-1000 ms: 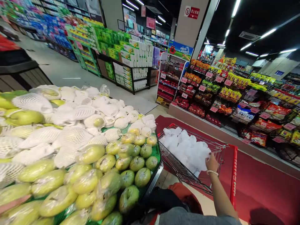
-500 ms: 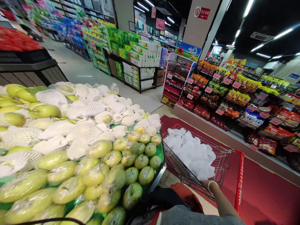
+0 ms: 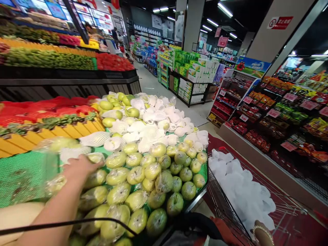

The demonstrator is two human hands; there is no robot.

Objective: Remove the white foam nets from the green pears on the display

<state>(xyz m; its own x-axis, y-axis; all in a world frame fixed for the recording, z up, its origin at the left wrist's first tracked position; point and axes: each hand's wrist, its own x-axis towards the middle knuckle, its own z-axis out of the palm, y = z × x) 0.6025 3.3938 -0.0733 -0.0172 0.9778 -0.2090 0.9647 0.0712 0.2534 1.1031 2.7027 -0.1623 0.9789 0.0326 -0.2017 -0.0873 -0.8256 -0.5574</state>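
Observation:
My left hand (image 3: 81,166) reaches over the fruit stand, palm down, against a film-wrapped yellow-green pear (image 3: 96,158) and beside a white foam net sleeve (image 3: 74,152). Its fingers are partly hidden and blurred, so its grip is unclear. Many pears in clear film (image 3: 137,175) lie in front, with others in foam nets (image 3: 150,135) behind them. At lower right, my right hand (image 3: 259,228), with a beaded bracelet at the wrist, is at the white foam nets (image 3: 238,186) heaped in a shopping cart (image 3: 288,208). The fingers of this hand are hidden.
Green mesh matting (image 3: 23,174) lines the stand at left, beside a yellow divider (image 3: 58,133) and red-netted produce (image 3: 48,109). A dark cable crosses the lower left. Snack shelves (image 3: 276,112) stand beyond the cart. Stacked boxes (image 3: 197,73) and people are farther back.
My view has swung left, bringing more of the stand into sight. My left hand has come into view over the pears. My right hand and the cart now appear lower and farther right.

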